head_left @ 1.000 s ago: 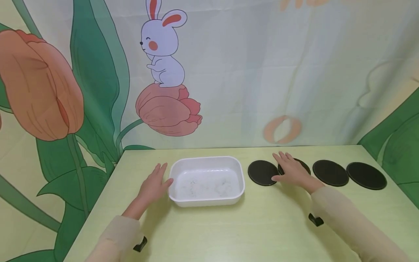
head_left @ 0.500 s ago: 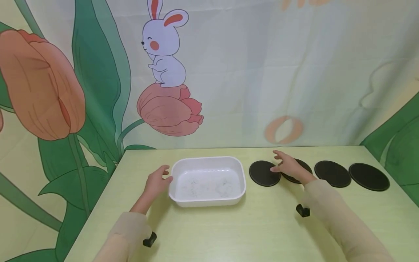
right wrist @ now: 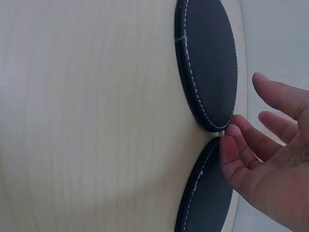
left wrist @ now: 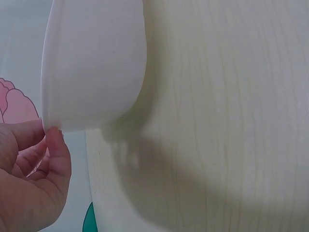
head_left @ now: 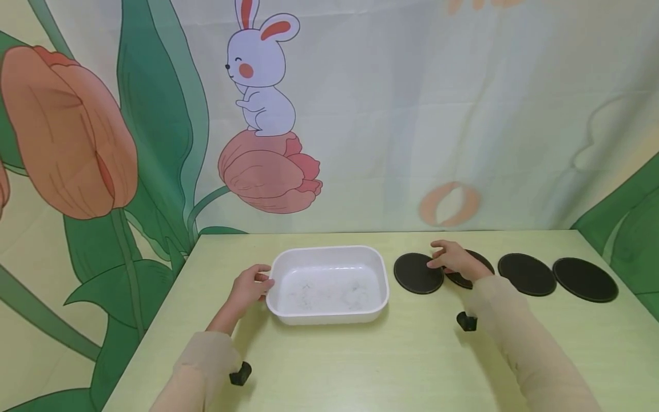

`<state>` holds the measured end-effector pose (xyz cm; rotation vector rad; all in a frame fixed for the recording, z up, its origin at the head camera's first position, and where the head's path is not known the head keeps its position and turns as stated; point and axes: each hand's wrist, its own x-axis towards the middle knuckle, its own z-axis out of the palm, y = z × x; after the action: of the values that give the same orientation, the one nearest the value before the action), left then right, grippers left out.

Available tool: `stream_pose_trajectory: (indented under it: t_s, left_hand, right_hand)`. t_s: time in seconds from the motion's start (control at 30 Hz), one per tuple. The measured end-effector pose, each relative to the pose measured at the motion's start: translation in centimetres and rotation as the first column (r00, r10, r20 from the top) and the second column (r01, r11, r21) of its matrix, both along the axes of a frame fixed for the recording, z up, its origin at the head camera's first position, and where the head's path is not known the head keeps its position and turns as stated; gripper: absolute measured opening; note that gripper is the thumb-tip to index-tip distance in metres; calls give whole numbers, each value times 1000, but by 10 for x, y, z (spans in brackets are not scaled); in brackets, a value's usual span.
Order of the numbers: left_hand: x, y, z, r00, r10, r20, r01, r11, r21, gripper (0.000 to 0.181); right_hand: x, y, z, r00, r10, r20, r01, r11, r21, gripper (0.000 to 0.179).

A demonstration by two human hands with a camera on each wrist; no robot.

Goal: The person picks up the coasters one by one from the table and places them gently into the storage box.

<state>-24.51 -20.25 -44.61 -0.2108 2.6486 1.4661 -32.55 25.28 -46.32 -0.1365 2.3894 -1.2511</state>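
Note:
A white rectangular basin stands on the table with faint marks on its floor. My left hand pinches its left rim between thumb and fingers, as the left wrist view shows at the basin's corner. Several round black coasters lie flat in a row on the right. At the leftmost coaster, my right hand has its fingertips against the edge, beside the second coaster. White stitching runs round the leftmost coaster in the right wrist view. The right hand's outer fingers are spread.
Two more coasters lie to the right, the third coaster and the last coaster. A cloth backdrop with a rabbit and tulips hangs behind the table. Black wrist pieces hang below both sleeves.
My left fingers have curled in from a spread hand onto the basin's rim. The right hand's fingers have drawn together and lowered to the leftmost coaster's edge. Basin and coasters stay in place.

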Motion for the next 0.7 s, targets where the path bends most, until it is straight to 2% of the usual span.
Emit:
stream_pose_trajectory:
  t_s: [0.2, 0.5, 0.7]
  left_hand:
    - [-1, -1, -1, 1000, 3, 11, -3, 1000, 26, 37]
    - [1, 0, 2, 999, 9, 38, -11, 999, 42, 38]
    - [-3, 0, -1, 999, 19, 42, -21, 999, 40, 39]
  right_hand:
    - [-5, -4, -7, 1000, 5, -18, -4, 998, 56, 62]
    - [-6, -14, -10, 999, 35, -40, -29, 990, 141, 59]
    - [-9, -19, -13, 997, 39, -66, -24, 977, 213, 47]
